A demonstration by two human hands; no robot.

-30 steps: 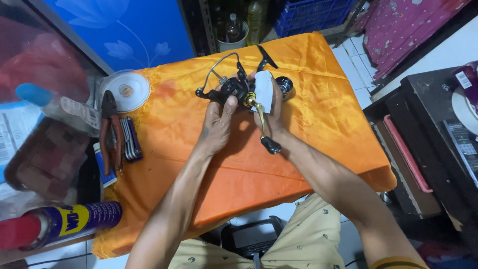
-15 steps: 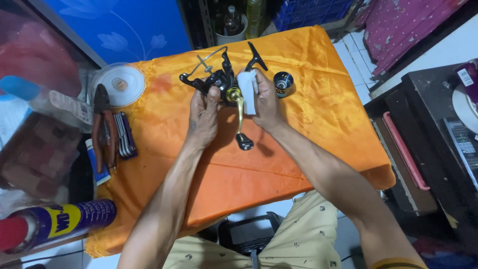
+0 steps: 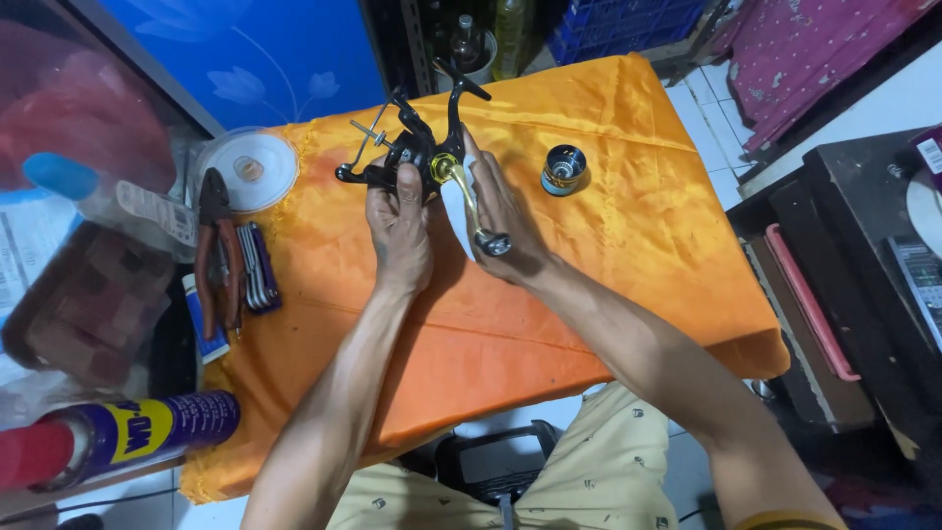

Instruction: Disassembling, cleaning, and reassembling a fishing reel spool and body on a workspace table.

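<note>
Spool [image 3: 563, 169] and pliers [image 3: 210, 245] beside reel [image 3: 417, 157]

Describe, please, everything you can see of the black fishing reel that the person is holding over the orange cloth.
The fishing reel is a black spinning reel with its spool off, so a bare thin shaft sticks out to the left. It looks like metal and plastic, with a gold crank handle ending in a dark knob. It is held above the orange cloth: the left hand grips its body, and the right hand presses a white cloth against it.
</note>
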